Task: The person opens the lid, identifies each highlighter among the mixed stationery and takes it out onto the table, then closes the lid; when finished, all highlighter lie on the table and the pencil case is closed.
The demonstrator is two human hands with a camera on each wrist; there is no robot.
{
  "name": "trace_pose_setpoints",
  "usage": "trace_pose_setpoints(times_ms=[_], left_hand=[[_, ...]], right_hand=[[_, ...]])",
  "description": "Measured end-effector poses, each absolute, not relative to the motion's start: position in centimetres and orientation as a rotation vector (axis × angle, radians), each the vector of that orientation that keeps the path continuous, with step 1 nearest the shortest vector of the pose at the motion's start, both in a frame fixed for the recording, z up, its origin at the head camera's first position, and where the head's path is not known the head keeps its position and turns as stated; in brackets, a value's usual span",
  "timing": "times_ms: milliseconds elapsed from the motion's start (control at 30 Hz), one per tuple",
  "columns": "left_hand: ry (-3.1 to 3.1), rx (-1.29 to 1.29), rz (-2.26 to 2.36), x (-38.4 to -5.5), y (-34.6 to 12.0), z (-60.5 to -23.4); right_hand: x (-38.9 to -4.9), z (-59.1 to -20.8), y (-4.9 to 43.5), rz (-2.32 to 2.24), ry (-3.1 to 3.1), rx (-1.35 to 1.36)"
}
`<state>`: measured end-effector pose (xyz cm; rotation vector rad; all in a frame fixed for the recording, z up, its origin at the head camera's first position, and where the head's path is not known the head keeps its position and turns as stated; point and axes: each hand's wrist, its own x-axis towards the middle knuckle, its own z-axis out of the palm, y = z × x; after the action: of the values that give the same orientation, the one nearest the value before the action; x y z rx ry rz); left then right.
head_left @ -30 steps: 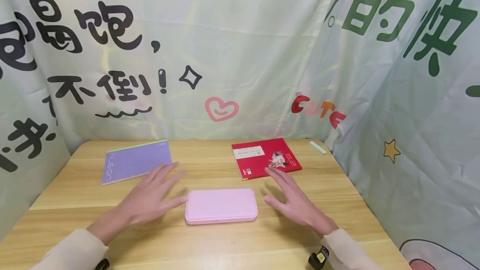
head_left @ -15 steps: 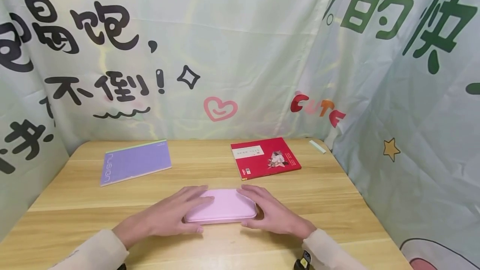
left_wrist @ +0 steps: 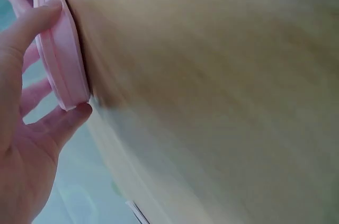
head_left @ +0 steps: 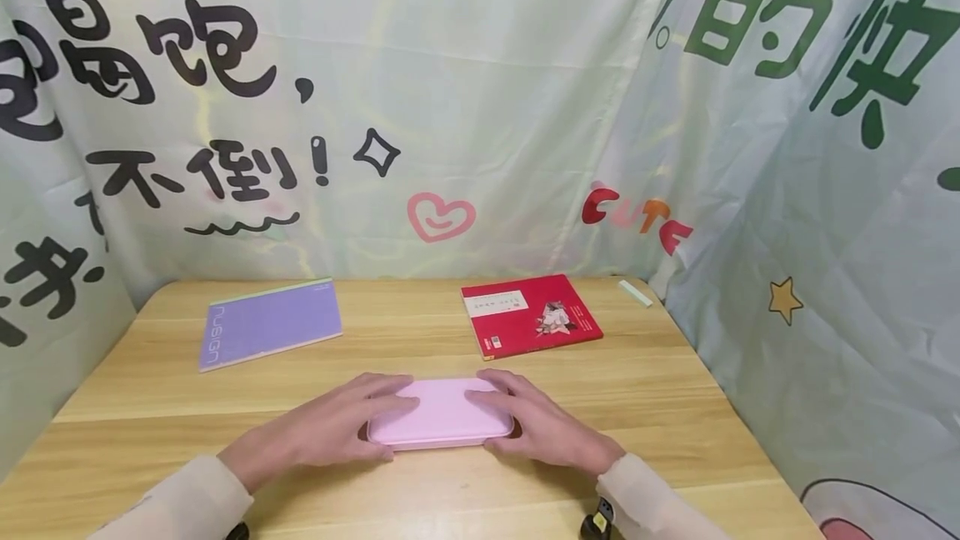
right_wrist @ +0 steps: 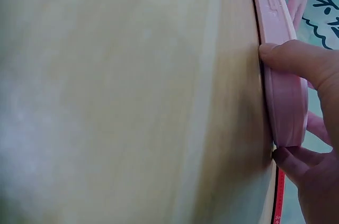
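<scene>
A flat pink pencil case [head_left: 450, 413] with rounded corners lies on the wooden table [head_left: 420, 494], near the middle of the head view. My left hand [head_left: 330, 425] grips its left end, and my right hand [head_left: 553, 430] grips its right end. Both thumbs press the near side of the case while fingers lie over its top and far edge. In the left wrist view a seam runs along the side of the pencil case [left_wrist: 59, 57]. The right wrist view shows a small raised catch on the pencil case [right_wrist: 286, 99] beyond the thumb.
At the back left lies a purple notebook [head_left: 272, 325]. A red booklet [head_left: 536, 332] is at the back right, with a small pale strip [head_left: 635, 294] near the corner beyond it. Printed cloth [head_left: 495, 107] hangs around the back and sides.
Both hands have come inward and down from beside the pencil case and now hold its two ends. In the last half second they have shifted only slightly. The notebook and booklet stay put.
</scene>
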<state>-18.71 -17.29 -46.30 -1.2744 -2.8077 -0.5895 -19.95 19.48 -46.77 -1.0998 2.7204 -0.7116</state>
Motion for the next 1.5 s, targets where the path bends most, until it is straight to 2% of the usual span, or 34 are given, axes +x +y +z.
trace_pose_setpoints(times_ms=[467, 800, 967, 1267, 1500], left_hand=[[-2.944, -1.271, -0.803, -19.8, -17.7, -45.2], [-2.892, -1.0, -1.226, -20.2, -18.4, -45.8], [-2.869, -0.893, -1.491, -20.6, -18.5, -45.9], [-2.863, -0.735, -1.541, -20.5, -18.9, -45.5], [-2.647, -0.548, -1.589, -19.5, -20.0, -45.3]], right_hand=[[-19.6, -46.6, 19.1, -0.661, 2.752, -1.12], [-19.6, -46.4, 20.1, -1.09, 2.627, -0.878], [-19.4, -46.1, 21.3, -1.37, 2.562, -0.858], [-19.5, -46.1, 21.5, -1.27, 2.594, -1.006], [-20.4, -45.8, 21.1, -1.364, 2.585, -0.901]])
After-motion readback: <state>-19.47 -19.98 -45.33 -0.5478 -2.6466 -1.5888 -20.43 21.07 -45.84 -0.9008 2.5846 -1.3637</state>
